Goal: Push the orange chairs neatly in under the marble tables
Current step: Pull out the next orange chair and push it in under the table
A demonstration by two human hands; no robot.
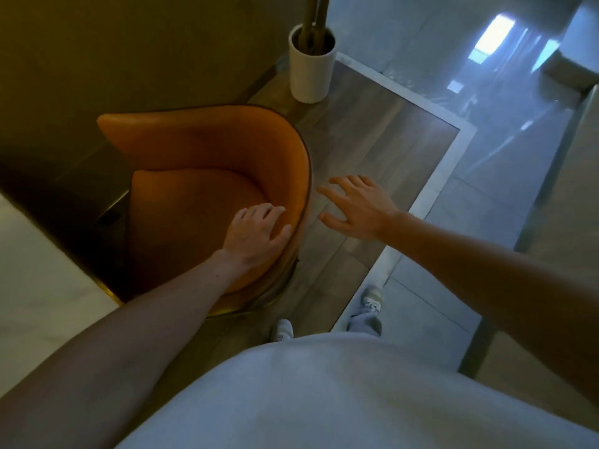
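a person stands behind an orange chair on a strip of wooden floor, the left hand laid over the top rim of the curved backrest, fingers bent over the edge and thumb on the outer side. the right hand hovers just beside the back with fingers spread wide, holding nothing and touching nothing. the chair sits at the edge of the marble tabletop, which shows pale at the lower left; its seat appears to face left and away from the person, and how far it reaches under the slab cannot be told. the step in hand looks like getting hold of the backrest before the push. the next move likely calls for the right hand to land on the rim too, then an even shove toward the tabletop while squaring the chair to its edge. room is tight on the far side: an olive wall lies beyond the chair and a white planter stands near its back corner. the glossy tiled floor to the right is open.
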